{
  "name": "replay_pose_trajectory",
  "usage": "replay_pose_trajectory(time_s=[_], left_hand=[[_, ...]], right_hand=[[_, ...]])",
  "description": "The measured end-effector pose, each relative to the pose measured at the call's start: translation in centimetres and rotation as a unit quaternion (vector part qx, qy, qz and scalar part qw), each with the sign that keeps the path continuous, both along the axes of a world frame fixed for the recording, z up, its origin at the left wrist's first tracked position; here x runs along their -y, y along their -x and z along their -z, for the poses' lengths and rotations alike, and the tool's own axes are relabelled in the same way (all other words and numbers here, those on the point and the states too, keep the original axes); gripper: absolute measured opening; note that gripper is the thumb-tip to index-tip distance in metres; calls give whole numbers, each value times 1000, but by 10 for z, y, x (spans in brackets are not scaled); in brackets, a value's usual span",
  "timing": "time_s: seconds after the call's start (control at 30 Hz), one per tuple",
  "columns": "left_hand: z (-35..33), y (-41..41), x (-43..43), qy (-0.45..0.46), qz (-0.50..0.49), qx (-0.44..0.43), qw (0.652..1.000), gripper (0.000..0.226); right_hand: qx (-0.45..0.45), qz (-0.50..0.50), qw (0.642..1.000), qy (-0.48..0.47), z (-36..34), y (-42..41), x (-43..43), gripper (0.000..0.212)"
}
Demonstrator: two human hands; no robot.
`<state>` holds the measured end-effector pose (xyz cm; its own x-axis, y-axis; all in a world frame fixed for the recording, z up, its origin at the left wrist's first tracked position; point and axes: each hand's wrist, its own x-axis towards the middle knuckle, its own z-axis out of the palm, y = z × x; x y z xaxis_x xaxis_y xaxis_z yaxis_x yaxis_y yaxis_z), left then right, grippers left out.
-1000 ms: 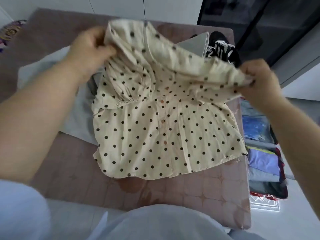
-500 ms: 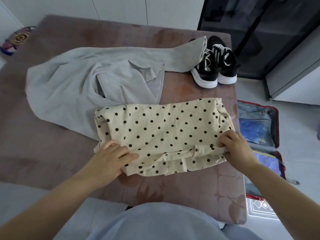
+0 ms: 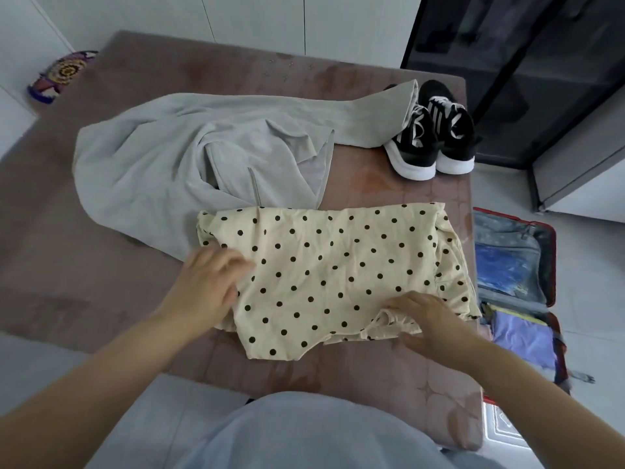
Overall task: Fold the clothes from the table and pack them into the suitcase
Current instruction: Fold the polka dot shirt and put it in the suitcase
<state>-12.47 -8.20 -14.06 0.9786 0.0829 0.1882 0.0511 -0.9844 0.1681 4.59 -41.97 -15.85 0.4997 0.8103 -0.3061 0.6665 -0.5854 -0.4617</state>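
While the grey garment (image 3: 162, 164) beyond the left hand (image 3: 209, 286) lies crumpled and unfolded on the tabletop (image 3: 67, 258), the cream polka-dot blouse (image 3: 331, 275) sits between both hands, doubled into a rough rectangle with an uneven near hem. The left hand rests flat, fingers straight, on its left edge. The right hand (image 3: 429, 326) covers the near right hem; whether it pinches is unclear. Right of that hand, the open suitcase (image 3: 552, 265) holds packed items. Probably the blouse needs tidying, then packing.

left hand (image 3: 209, 282): moved up blouse's (image 3: 338, 265) left edge | right hand (image 3: 429, 319): shifted inward
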Motion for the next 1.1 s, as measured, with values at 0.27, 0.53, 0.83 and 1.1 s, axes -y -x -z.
replay_pose_trajectory(time_s=[0.27, 0.53, 0.83, 1.1], left_hand=[[-16, -68, -53, 192, -277, -215, 917, 57], [-71, -82, -53, 215, -163, -191, 944, 32], [-96, -79, -30, 209, -110, -206, 950, 27], [-108, -102, -19, 324, -150, -166, 919, 21]], right_hand=[[-79, -10, 997, -6, -10, 18, -38, 36], [-77, -121, 985, -95, -19, 105, -171, 39], [0, 228, 937, -265, -25, 135, -224, 51], [-150, 377, 878, -253, -44, 122, -247, 69]])
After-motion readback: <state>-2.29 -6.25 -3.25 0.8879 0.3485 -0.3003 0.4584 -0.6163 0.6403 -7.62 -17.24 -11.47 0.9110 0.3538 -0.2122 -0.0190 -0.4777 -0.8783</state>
